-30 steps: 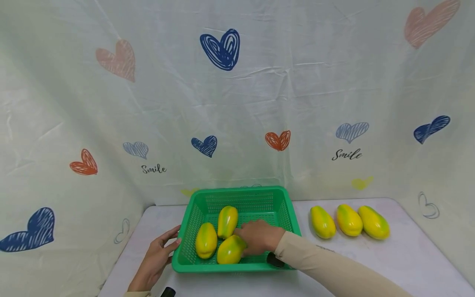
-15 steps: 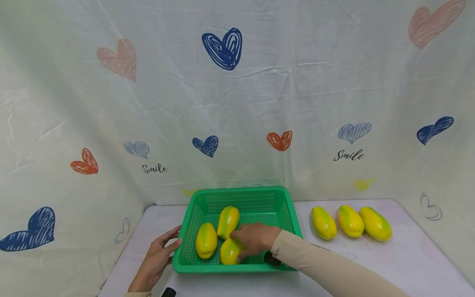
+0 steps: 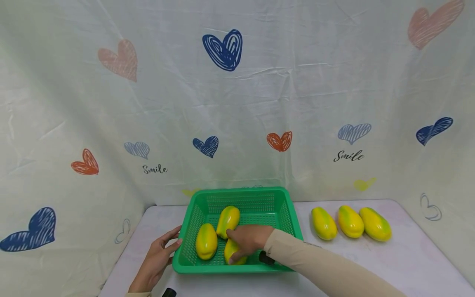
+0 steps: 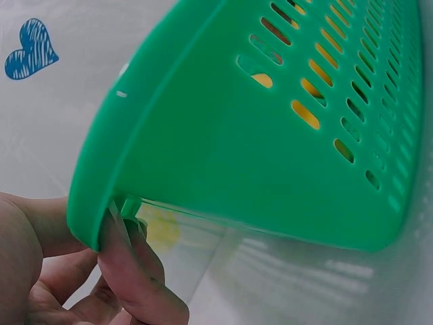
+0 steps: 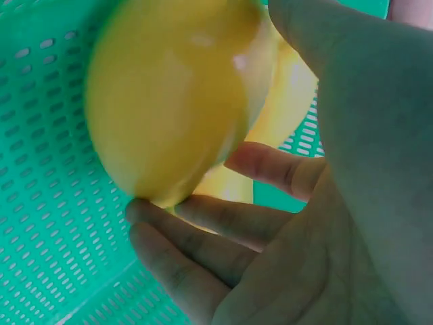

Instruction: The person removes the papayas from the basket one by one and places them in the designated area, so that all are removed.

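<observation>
A green perforated plastic basket (image 3: 237, 269) stands on the table with three yellow-green papayas inside. My left hand (image 3: 157, 255) pinches its left rim; in the left wrist view the fingers (image 4: 139, 284) curl under the rim edge. Inside, my right hand (image 3: 251, 239) grips the front papaya (image 3: 231, 249) between thumb and fingers, covering part of it. Close up in the right wrist view, fingertips touch the lower end of this papaya (image 5: 176, 101). Left of it lies a second papaya (image 3: 206, 241), and a third papaya (image 3: 228, 220) is just behind.
Right of the basket, three more papayas lie on the white table (image 3: 341, 260): one papaya (image 3: 324, 223) slightly apart, another papaya (image 3: 350, 222) close beside the rightmost papaya (image 3: 375, 224). A white curtain (image 3: 237, 103) printed with hearts hangs behind the table.
The right hand has shifted slightly left over the front papaya, which has turned so that it points more front to back. The left hand has stayed at the rim.
</observation>
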